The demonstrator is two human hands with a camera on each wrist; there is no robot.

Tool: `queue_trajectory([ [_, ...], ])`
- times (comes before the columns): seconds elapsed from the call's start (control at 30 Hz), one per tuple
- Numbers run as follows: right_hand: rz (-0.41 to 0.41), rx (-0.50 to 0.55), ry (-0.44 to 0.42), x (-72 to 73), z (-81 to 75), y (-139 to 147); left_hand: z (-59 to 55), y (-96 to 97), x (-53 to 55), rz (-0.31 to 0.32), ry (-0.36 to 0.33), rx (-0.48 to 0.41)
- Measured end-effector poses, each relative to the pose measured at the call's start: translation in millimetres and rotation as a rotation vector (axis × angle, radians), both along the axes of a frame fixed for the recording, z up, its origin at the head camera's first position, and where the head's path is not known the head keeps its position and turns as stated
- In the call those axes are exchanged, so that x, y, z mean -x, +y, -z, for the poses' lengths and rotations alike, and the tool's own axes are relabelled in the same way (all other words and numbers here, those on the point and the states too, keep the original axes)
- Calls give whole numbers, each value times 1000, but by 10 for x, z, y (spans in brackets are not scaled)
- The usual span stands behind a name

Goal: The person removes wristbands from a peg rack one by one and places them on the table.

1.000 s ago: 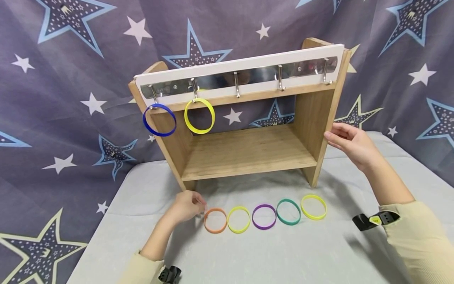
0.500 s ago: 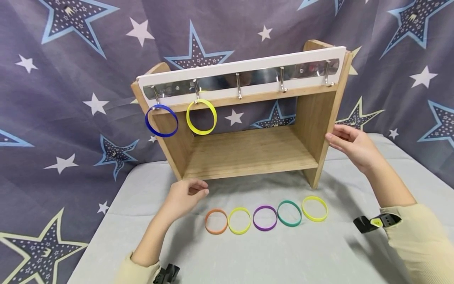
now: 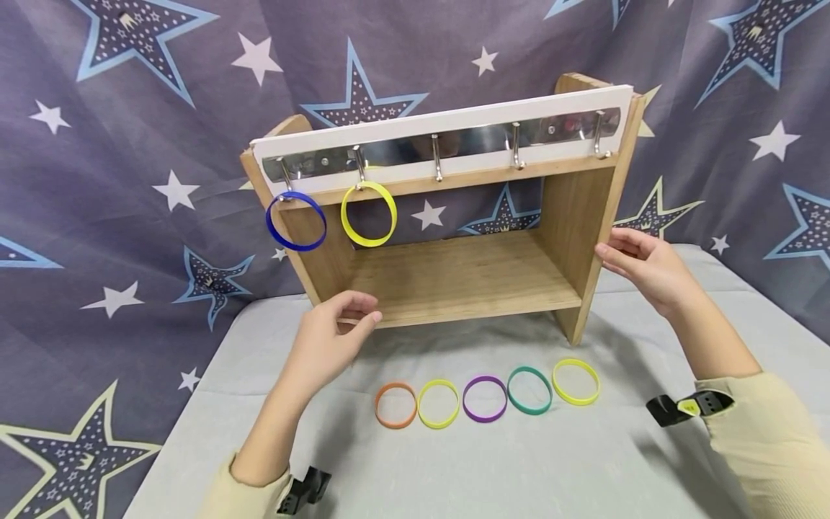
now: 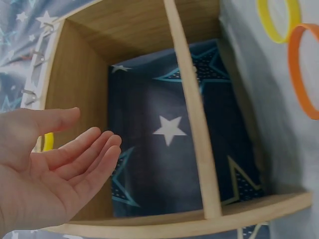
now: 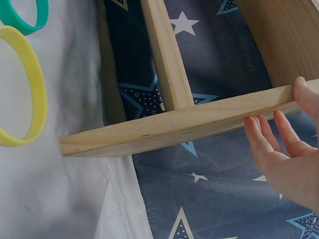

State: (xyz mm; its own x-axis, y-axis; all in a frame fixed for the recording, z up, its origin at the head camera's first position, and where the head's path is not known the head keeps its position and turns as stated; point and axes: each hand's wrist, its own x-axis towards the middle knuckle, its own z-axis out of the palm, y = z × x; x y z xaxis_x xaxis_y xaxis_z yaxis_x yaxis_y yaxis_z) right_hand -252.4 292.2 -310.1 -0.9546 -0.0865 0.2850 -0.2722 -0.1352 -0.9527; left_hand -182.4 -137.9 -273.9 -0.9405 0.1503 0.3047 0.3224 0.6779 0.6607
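My left hand [image 3: 327, 339] hovers before the left end of the wooden shelf [image 3: 454, 277]. In the left wrist view, that hand [image 4: 65, 169] has its palm visible, fingers loosely extended, nothing in it. On the shelf's right side panel [image 5: 219, 114], my right hand [image 5: 284, 149] holds the edge between thumb and fingertips. A blue wristband [image 3: 300, 247] hangs from the leftmost hook and a yellow wristband [image 3: 371, 243] from the second. Along the table lie an orange band [image 3: 397, 426], a yellow one [image 3: 439, 425], a purple one [image 3: 485, 419], a teal one [image 3: 530, 411] and another yellow one [image 3: 577, 401].
A metal hook rail [image 3: 476, 144] on a white board runs across the shelf's upper front; its middle and two right hooks carry no band. The shelf stands on a grey-white cloth [image 3: 493, 468]. Behind hangs a star-patterned curtain [image 3: 447, 43].
My left hand has risen from the table beside the orange band to the level of the shelf board, its fingers spreading apart. My right hand stays at the side panel.
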Motion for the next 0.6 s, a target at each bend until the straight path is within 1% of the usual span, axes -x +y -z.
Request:
queue_trajectory([
  [0.2, 10, -4, -5, -6, -1, 3, -139, 62, -24, -2, 33, -2],
  [0.3, 9, 1, -1, -5, -2, 3, -202, 87, -35, -13, 49, -6],
  [0.6, -13, 29, 15, 5, 5, -10, -413, 90, -80, -100, 89, -45],
])
